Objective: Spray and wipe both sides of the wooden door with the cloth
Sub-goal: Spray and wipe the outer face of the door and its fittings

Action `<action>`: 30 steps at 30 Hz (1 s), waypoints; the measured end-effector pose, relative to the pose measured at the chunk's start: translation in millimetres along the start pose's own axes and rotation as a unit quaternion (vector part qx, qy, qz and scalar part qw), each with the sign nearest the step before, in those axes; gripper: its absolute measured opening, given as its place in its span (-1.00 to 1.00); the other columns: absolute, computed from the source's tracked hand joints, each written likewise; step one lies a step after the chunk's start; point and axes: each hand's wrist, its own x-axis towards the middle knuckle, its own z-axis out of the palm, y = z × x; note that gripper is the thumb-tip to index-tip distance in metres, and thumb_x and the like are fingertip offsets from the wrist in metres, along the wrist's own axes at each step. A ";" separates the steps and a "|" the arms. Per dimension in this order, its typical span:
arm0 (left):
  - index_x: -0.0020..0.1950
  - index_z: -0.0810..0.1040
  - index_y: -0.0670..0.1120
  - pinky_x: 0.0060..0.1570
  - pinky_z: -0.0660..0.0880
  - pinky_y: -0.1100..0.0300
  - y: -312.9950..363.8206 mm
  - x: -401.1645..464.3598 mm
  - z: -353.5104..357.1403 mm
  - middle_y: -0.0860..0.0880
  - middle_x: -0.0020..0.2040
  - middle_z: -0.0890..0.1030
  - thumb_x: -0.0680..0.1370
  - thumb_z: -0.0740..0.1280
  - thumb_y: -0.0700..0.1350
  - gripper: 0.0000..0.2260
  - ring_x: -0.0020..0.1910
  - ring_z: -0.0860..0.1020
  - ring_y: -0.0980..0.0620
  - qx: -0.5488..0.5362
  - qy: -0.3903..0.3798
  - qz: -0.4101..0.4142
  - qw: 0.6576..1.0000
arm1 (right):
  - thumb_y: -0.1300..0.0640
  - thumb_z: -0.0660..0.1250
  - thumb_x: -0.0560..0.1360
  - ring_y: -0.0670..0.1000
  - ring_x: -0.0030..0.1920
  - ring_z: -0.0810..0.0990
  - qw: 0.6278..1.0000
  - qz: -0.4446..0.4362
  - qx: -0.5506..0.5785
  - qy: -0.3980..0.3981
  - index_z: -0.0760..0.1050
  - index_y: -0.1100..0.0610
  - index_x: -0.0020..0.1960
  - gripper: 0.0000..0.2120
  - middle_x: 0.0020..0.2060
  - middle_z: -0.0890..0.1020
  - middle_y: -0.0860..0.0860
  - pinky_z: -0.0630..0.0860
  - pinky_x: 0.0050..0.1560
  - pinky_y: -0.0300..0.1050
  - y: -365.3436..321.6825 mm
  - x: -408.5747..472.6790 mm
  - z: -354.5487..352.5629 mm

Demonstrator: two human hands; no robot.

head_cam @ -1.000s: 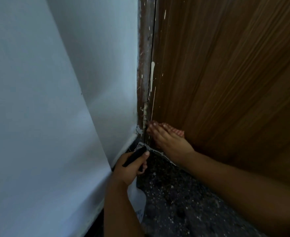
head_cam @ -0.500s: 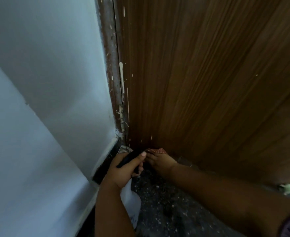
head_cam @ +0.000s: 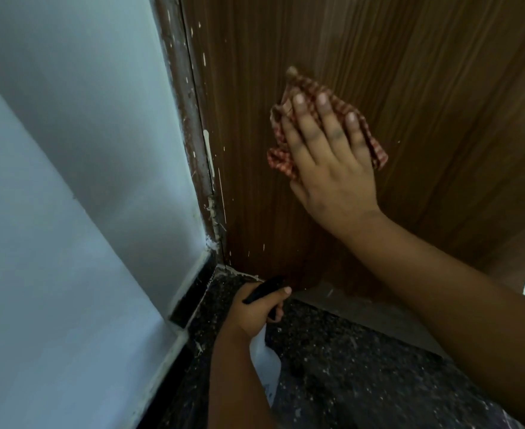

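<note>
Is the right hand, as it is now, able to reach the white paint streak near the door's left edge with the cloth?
Probably yes: the right hand presses the cloth flat on the door, and only bare wood lies between it and the paint streak.

No readable text, label, brand, number or sign anywhere. Faint dark marks low on the white body of the spray bottle [head_cam: 266, 363], too blurred and small to read. Only plain wood grain and pale paint flecks on the wooden door [head_cam: 379, 72] above the bottle, no lettering. Only a red check pattern on the cloth [head_cam: 289, 162], no print.
</note>
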 end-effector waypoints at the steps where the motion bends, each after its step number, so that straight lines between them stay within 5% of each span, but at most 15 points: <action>1: -0.30 0.57 -0.19 -0.22 0.56 0.16 0.1 0.8 0.5 -0.08 -0.41 0.57 0.58 0.41 -0.14 -0.74 -0.35 0.57 -0.02 0.005 -0.004 -0.008 1.000 | -0.02 0.11 0.62 0.18 0.58 0.03 1.000 -0.016 -0.007 -0.009 -0.02 0.14 0.61 -0.36 0.59 0.07 0.13 -0.11 0.53 0.15 0.6 -3.3 1.9; 10: -0.05 0.69 -0.08 0.20 0.54 0.03 4.9 2.2 2.9 -0.12 -0.09 0.71 0.54 0.46 0.00 -0.85 0.01 0.66 -0.06 0.071 -0.024 -0.020 0.997 | 0.02 0.14 0.58 0.18 0.58 0.02 0.995 -0.088 0.006 -0.044 0.01 0.19 0.61 -0.33 0.59 0.06 0.14 -0.18 0.53 0.12 -0.8 -18.5 12.5; 18: 0.08 0.63 0.00 0.08 0.61 0.03 -0.3 6.2 -1.5 -0.14 0.03 0.67 0.55 0.45 -0.07 -0.88 0.07 0.62 -0.06 0.006 0.004 -0.050 0.999 | 0.04 -0.03 0.64 0.20 0.58 -0.03 0.946 -0.282 -0.009 -0.160 -0.04 0.20 0.61 -0.42 0.59 -0.02 0.17 -0.19 0.51 0.09 -39.6 -78.2 62.2; 22: 0.16 0.59 0.06 -0.15 0.54 0.18 -0.3 8.9 -2.6 -0.06 0.02 0.67 0.56 0.43 -0.01 -0.81 0.05 0.62 0.00 0.034 0.005 -0.050 0.998 | -0.02 0.03 0.67 0.20 0.58 -0.14 0.867 -0.412 -0.017 -0.280 -0.06 0.22 0.60 -0.39 0.59 -0.07 0.16 -0.17 0.53 0.08 -66.4 -120.5 97.8; 25: 0.12 0.63 0.03 -0.15 0.50 0.16 -5.3 11.0 0.0 -0.03 -0.08 0.67 0.56 0.43 0.00 -0.85 0.00 0.61 0.02 0.035 0.011 -0.046 0.998 | 0.09 0.02 0.68 0.19 0.58 -0.13 0.806 -0.463 -0.022 -0.369 -0.01 0.26 0.58 -0.47 0.59 -0.01 0.16 -0.22 0.53 0.07 -68.0 -155.6 109.2; 30: 0.00 0.62 -0.01 -0.20 0.45 0.20 -4.4 15.6 5.9 0.03 -0.18 0.64 0.58 0.40 -0.02 -0.92 -0.07 0.58 0.09 0.059 -0.011 -0.051 0.997 | 0.07 0.02 0.67 0.21 0.58 -0.16 0.835 -0.433 -0.029 -0.339 -0.17 0.23 0.57 -0.41 0.59 -0.09 0.17 -0.28 0.49 0.11 -41.8 -177.9 96.7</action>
